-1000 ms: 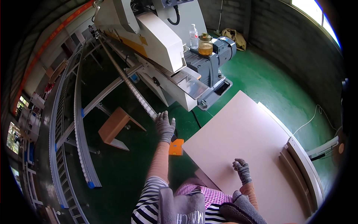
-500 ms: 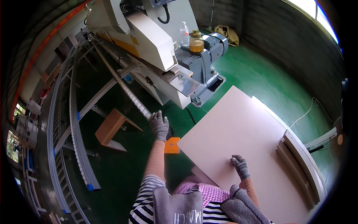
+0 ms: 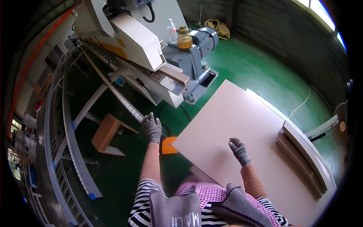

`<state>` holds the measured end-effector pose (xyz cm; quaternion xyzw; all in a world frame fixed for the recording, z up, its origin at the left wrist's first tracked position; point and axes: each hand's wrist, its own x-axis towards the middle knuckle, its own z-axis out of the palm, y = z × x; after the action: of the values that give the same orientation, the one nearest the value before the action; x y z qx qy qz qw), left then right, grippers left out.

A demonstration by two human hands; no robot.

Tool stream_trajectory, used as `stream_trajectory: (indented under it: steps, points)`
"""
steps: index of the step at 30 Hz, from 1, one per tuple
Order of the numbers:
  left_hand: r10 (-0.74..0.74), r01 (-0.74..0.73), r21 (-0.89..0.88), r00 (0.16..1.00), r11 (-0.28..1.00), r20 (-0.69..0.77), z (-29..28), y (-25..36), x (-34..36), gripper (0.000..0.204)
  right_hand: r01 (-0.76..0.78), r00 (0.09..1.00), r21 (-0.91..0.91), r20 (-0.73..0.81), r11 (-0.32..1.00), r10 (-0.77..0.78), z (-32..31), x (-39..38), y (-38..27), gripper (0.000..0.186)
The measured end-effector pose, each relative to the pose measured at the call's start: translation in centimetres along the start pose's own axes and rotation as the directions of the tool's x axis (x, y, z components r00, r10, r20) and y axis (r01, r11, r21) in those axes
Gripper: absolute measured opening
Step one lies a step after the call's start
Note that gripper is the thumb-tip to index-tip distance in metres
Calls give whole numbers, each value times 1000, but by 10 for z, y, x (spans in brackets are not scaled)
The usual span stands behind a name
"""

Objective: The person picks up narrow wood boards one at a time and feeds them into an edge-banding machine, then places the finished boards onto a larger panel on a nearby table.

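My left hand, in a grey glove, is at the near end of a narrow roller rail. Its fingers stretch forward and hold nothing; whether they touch the rail I cannot tell. My right hand, also gloved, hovers over a large pale board on my right. Its fingers are extended, slightly bent, with nothing in them. A narrow brown-edged strip sticks out of the big white machine over its metal outfeed plate.
Long brown strips lie along the board's right side. A clear bottle and a jar of amber liquid stand on the grey motor. Curved roller tracks, a brown angled panel and an orange block are at left.
The strip has come farther out of the machine toward me. My right hand has moved forward over the board. My left hand stays by the rail end as the view shifts slightly.
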<state>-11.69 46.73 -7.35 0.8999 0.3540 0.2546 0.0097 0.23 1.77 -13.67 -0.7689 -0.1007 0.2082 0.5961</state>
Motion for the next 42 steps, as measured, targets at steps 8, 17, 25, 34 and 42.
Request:
stream_trajectory:
  steps: [8, 17, 25, 34, 42]
  points:
    - [4, -5, -19, 999, 1000, -36, 8, -4, 1, 44, 441, 874, -620, 131, 649, -468, 29, 90, -122, 56]
    - [-59, 59, -4, 993, 998, 102, -3, 5, 6, 43, 423, 841, -834, 216, 354, -496, 66, 156, -178, 73]
    - [-71, 67, 36, 987, 997, 143, -12, 6, 4, 44, 359, 890, -898, 247, 255, -383, 83, 181, -181, 81]
    - [-37, 34, 22, 989, 999, 143, -8, 4, 6, 46, 246, 913, -954, 168, 171, -372, 15, 152, -147, 55]
    - [136, -161, 105, 968, 981, 209, -9, 14, 8, 57, 217, 913, -967, 155, 130, -377, -61, 101, -118, 55]
